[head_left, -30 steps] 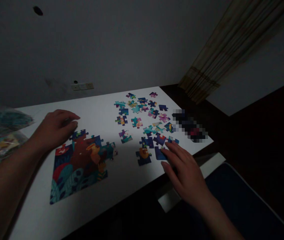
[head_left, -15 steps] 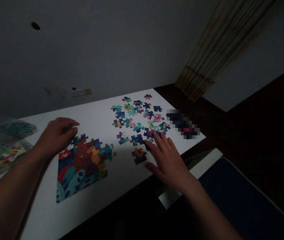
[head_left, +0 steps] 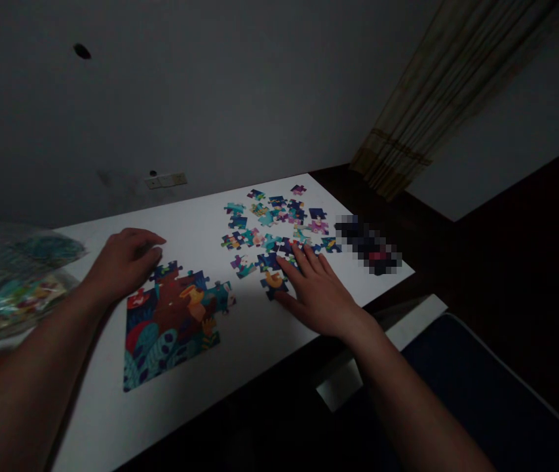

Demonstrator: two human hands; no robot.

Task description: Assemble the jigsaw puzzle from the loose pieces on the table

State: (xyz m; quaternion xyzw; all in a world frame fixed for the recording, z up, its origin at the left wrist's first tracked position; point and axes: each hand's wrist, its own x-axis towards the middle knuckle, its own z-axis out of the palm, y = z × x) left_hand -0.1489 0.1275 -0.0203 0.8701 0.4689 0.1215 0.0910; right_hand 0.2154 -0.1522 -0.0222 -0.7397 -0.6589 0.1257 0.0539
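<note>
My right hand (head_left: 316,288) lies palm down with fingers spread over the near edge of a group of loose jigsaw pieces (head_left: 262,239). Its fingertips touch dark blue pieces and partly cover them; a piece with an orange-brown curved shape (head_left: 274,282) is beside the thumb. On the left, a partly joined jigsaw puzzle (head_left: 168,314) shows a brown trunk, an orange animal and blue-green leaves. My left hand (head_left: 129,259) rests just beyond its upper left corner, fingers loosely bent and thumb a little apart, with nothing visible in it.
Clear plastic bags (head_left: 18,282) with colourful contents lie at the left side of the white table (head_left: 254,347). A pixelated dark object (head_left: 367,246) is near the right end. Behind the table stands a wall with sockets (head_left: 166,181); a dark blue padded seat (head_left: 461,387) is at the lower right.
My right hand has moved up and left over the pieces, and the orange-brown piece has shifted closer to the group. My left hand keeps its place; the view has swung slightly.
</note>
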